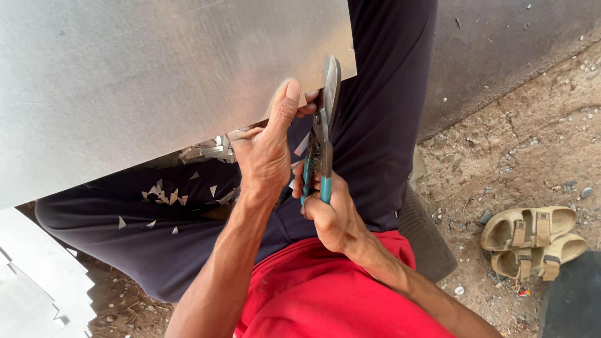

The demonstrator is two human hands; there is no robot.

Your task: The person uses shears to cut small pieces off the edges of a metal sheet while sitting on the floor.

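Observation:
A large grey metal sheet [150,81] lies across my lap, over my dark trousers. My left hand [266,150] pinches its near edge, thumb on top of the sheet. My right hand [328,209] grips the teal handles of tin snips [324,119], whose blades sit at the sheet's edge just right of my left thumb. Small triangular metal offcuts [166,197] are scattered on my left thigh.
A stack of cut white-grey metal pieces [37,281] lies at the lower left. A pair of tan sandals [532,241] rests on the dirt ground at right. A dark mat [432,238] lies under me, and a grey wall base [501,44] runs behind.

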